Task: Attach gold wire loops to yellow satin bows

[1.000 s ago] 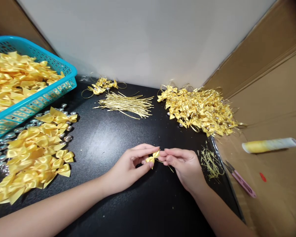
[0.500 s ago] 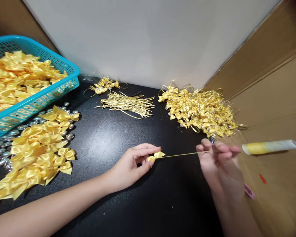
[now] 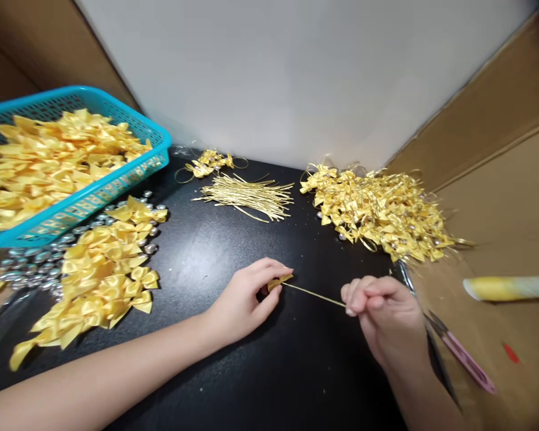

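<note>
Between thumb and fingers of my left hand [image 3: 247, 299] is a small yellow ribbon bow [image 3: 276, 282], pinched above the black table. A thin gold cord [image 3: 317, 294] runs taut from the bow to my right hand [image 3: 384, 305], whose closed fingers grip its far end. The fingers hide that end. Behind the hands lies a bundle of cut gold cords [image 3: 247, 196]. Left of my left hand, loose yellow bows [image 3: 99, 263] are heaped beside silver beads [image 3: 33, 266].
A turquoise basket [image 3: 117, 185] full of yellow bows stands at the left. Bows with cord loops form a big pile [image 3: 381, 209] at the back right and a small pile [image 3: 209, 163] at the back. Pink-handled snips [image 3: 465, 359] and a yellow-white tube [image 3: 509, 288] lie on cardboard at right.
My right hand has moved left and slightly down, its fingers now curled tighter on the cord. The bow has turned in my left fingers. The whole view has shifted, showing more of the snips.
</note>
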Action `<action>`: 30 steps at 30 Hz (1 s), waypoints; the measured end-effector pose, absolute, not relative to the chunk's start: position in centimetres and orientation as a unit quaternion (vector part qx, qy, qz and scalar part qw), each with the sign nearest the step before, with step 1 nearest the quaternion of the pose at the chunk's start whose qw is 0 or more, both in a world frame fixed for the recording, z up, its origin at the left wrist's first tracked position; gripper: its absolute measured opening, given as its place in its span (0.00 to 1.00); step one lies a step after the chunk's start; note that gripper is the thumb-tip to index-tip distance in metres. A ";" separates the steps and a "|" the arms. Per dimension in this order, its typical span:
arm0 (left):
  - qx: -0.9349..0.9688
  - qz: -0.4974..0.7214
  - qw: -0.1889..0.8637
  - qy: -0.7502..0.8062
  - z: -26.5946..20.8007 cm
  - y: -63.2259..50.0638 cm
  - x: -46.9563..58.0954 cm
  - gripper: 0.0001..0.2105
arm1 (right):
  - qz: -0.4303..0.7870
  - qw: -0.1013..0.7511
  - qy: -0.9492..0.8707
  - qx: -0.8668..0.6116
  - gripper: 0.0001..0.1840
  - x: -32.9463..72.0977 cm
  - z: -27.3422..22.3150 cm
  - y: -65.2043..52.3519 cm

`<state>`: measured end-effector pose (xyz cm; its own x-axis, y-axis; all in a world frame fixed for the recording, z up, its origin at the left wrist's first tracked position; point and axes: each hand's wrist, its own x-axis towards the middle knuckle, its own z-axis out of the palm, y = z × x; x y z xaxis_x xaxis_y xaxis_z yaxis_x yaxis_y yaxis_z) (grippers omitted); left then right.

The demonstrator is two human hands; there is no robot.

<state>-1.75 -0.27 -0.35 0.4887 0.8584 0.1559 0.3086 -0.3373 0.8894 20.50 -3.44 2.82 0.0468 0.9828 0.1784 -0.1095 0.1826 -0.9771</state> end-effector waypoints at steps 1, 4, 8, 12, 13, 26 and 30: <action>0.772 0.312 0.381 0.402 -0.3 -0.2 -1.8 0.14 | 0.469 0.570 -0.511 -0.441 0.07 20.2 2.5 -3.6; 0.819 0.242 0.235 0.465 0.5 0.3 -2.3 0.14 | 0.465 0.534 -0.539 -0.456 0.03 19.2 1.6 -3.9; 0.825 0.117 0.099 0.544 3.8 2.0 -4.7 0.11 | 0.461 0.497 -0.563 -0.473 0.03 18.3 0.9 -4.1; 0.755 -0.015 0.000 0.656 7.6 4.9 -10.1 0.02 | 0.471 0.481 -0.550 -0.493 0.03 17.9 0.5 -4.1; 0.722 -0.057 0.001 0.690 8.2 5.6 -11.4 0.03 | 0.475 0.480 -0.543 -0.499 0.03 17.9 0.4 -4.1; 0.712 -0.181 0.030 0.677 8.0 6.1 -13.3 0.06 | 0.523 0.483 -0.444 -0.543 0.11 18.2 0.0 -4.0; 0.705 -0.212 0.074 0.673 7.6 7.0 -13.4 0.06 | 0.538 0.477 -0.445 -0.535 0.12 17.9 0.3 -3.8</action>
<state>-13.42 6.97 7.59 0.0051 0.9171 -0.3987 0.9800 -0.0839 -0.1805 17.90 -3.82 0.25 0.0267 0.9881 -0.1513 -0.0366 -0.1503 -0.9880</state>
